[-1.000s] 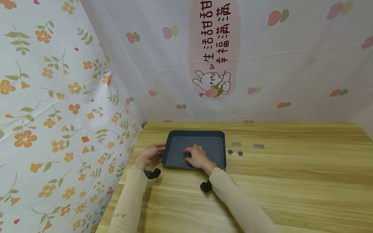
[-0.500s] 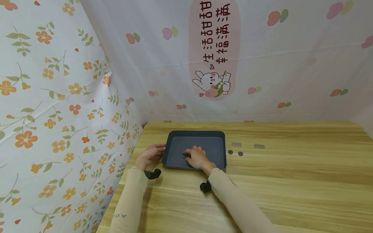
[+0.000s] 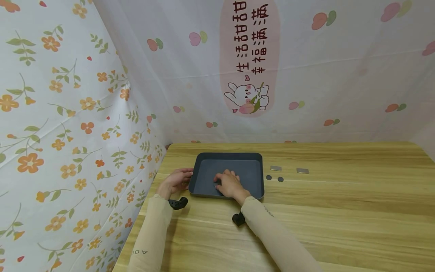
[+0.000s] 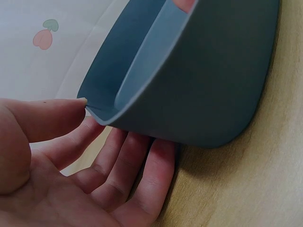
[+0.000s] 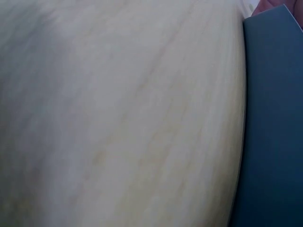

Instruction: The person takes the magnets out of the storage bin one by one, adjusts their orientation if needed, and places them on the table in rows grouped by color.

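A dark grey-blue rectangular tray [image 3: 242,172] with raised walls lies on the table. At its left side my left hand [image 3: 176,180] holds the edge; in the left wrist view the thumb lies at the rim and the other fingers [image 4: 156,165] press against the outer wall. My right hand [image 3: 230,184] reaches over the near wall into the tray, its fingers bent low over the bottom. Between thumb and forefinger it pinches a small dark round disc [image 3: 215,185], mostly hidden by the fingers. In the right wrist view only the tray's outer wall [image 5: 272,123] and the tabletop show clearly.
Right of the tray, two small grey rectangular plates, one nearer [image 3: 276,168] and one farther right [image 3: 302,170], lie on the wooden table [image 3: 340,211]. Two dark round discs, a left one [image 3: 269,177] and a right one [image 3: 280,179], lie in front of them. Printed cloth hangs behind and at left.
My right hand and the disc have shifted slightly toward me inside the tray. The left hand and the tray have stayed in place.
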The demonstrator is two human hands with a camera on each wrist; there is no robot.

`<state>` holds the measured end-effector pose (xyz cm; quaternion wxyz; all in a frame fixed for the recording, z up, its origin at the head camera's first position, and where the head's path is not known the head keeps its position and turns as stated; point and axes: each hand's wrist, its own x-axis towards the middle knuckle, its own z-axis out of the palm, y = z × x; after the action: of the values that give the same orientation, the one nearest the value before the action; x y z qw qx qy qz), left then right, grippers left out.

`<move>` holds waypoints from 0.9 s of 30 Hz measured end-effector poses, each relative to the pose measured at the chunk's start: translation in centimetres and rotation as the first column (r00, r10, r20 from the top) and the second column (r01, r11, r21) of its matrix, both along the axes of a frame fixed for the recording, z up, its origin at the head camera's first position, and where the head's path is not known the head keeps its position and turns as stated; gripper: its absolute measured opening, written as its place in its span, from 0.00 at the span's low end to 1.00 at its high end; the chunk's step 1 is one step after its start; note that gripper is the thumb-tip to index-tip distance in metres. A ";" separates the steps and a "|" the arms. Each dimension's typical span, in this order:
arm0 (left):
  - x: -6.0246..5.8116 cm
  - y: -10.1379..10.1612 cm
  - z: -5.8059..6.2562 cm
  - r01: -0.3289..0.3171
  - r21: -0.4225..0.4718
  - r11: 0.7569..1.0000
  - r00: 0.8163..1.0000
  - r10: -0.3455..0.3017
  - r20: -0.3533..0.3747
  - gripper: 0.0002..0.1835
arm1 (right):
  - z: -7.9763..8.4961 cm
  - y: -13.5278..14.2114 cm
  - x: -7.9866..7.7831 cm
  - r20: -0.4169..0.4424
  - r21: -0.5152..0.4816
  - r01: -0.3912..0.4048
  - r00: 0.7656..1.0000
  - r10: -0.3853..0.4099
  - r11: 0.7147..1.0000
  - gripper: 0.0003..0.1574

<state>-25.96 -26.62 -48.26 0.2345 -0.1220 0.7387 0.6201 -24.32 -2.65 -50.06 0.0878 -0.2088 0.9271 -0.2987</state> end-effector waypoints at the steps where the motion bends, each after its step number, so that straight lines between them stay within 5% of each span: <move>1: 0.0 0.0 0.0 -0.004 0.001 1.000 1.000 0.004 0.000 0.24 | 0.0 0.0 0.0 -0.002 -0.004 0.002 1.000 -0.002 1.000 0.09; 27: 0.0 0.0 -0.1 0.006 0.008 1.000 1.000 -0.006 -0.007 0.24 | -0.3 0.2 -0.2 0.019 -0.078 0.030 0.999 -0.028 0.997 0.07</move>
<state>-25.95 -26.66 -48.36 0.2343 -0.1164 0.7374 0.6227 -24.57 -2.48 -50.35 0.0835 -0.1958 0.9169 -0.3377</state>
